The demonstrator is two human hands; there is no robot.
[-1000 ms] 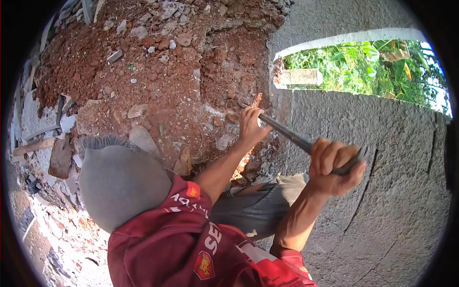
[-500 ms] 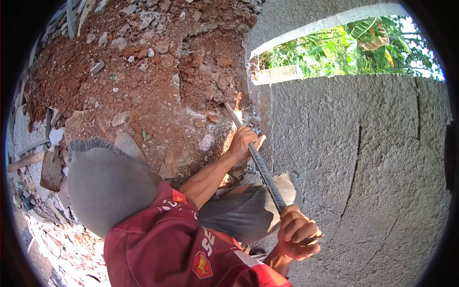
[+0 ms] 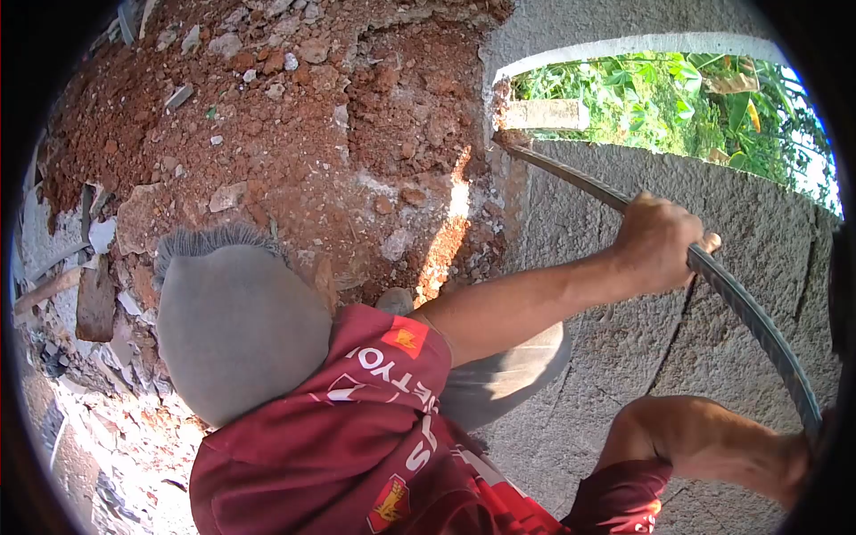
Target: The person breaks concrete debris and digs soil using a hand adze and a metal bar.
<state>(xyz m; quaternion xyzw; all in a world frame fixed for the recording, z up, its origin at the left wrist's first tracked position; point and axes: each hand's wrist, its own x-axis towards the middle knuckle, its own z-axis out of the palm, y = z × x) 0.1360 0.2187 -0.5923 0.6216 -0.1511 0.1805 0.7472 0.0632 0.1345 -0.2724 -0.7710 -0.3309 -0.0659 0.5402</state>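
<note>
Neither my left hand nor my right hand is in view. Just ahead, a co-worker in a grey cap (image 3: 245, 330) and a maroon jersey (image 3: 303, 428) crouches with a long ridged steel bar (image 3: 744, 308). One of the co-worker's hands (image 3: 660, 241) is wrapped round the bar's middle. Near the right edge, the other hand (image 3: 794, 464) is at its rear end, partly lost in the dark lens border. The bar's far tip (image 3: 510, 143) is at the wall's edge beside the opening. It looks bent, perhaps from the wide lens.
Red soil and rubble (image 3: 259, 152) fill the left, with a dug hollow (image 3: 410, 98) by the wall. A rough grey wall (image 3: 580, 357) covers the right side, its opening showing green plants (image 3: 642, 94). Wood scraps (image 3: 95, 303) and broken pieces lie at far left.
The co-worker has drawn the bar back and to the right, its tip leaving the soil hollow. Both of the co-worker's arms have swung right, and the cap has shifted slightly right.
</note>
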